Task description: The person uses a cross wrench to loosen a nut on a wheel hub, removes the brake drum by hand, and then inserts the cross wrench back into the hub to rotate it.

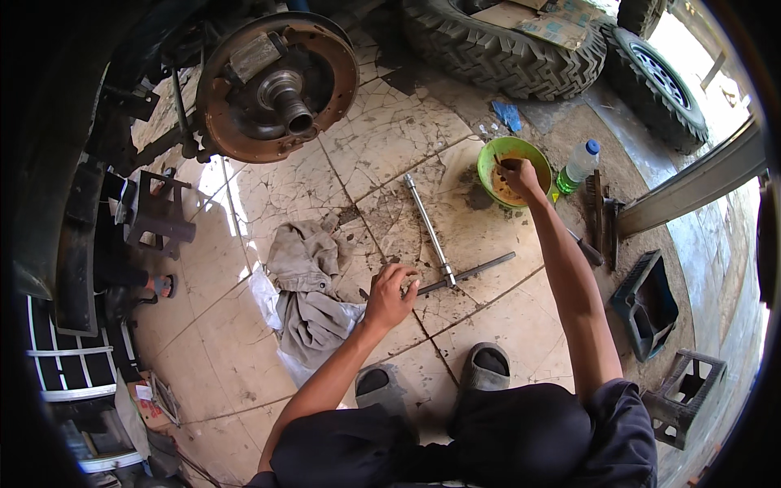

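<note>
My right hand reaches into a green bowl with brownish liquid. Its fingers are closed together; a small dark piece shows at their tips, too small to name. My left hand hovers over the floor, fingers loosely bent and apart, with nothing seen in it. Just beside its fingertips lies the end of a dark metal bar. A silver socket wrench meets this bar near its middle. Left of that hand is a crumpled grey-brown cloth, partly over a white plastic bag.
A rusty wheel hub with backing plate hangs at the upper left. Large tires lie at the back. Right of the bowl are a bottle with green liquid, a screwdriver, a wire brush, a black tray and a crate.
</note>
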A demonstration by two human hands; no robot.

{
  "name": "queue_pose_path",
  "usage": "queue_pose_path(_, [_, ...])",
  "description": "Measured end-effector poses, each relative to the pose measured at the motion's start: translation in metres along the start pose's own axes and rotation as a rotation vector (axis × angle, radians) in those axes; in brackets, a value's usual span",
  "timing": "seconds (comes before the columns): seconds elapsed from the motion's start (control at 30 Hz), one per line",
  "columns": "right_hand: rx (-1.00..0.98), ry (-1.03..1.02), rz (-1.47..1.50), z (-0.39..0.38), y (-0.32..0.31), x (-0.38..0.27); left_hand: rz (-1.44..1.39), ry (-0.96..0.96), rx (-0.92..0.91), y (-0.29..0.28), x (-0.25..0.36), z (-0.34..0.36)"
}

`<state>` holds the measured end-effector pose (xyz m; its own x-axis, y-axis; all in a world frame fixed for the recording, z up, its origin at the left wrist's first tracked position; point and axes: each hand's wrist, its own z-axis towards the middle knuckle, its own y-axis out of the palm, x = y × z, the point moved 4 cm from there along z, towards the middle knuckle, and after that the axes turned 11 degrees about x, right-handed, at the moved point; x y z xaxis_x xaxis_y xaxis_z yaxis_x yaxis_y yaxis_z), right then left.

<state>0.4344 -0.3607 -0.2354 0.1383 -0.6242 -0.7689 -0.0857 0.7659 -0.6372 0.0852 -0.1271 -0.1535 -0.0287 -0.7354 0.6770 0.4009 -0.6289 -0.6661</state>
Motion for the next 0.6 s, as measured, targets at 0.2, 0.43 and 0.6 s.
queue_pose_path(0.2, [-0.544, 0.216, 0.976, -0.087, -0.011, -0.161, -0.181, -0.242, 0.057, -0.035, 0.012, 0.036])
queue_pose_path(0.43, [-0.512, 0.127, 1.181, -0.149, -0.013, -0.250, -0.647, -0.398, 0.019, -0.058, 0.046, 0.066])
queue_pose_path(0.6, [-0.496, 0.028, 1.185, -0.186, 0.004, -0.295, -0.751, -0.470, 0.196, -0.096, 0.051, 0.062])
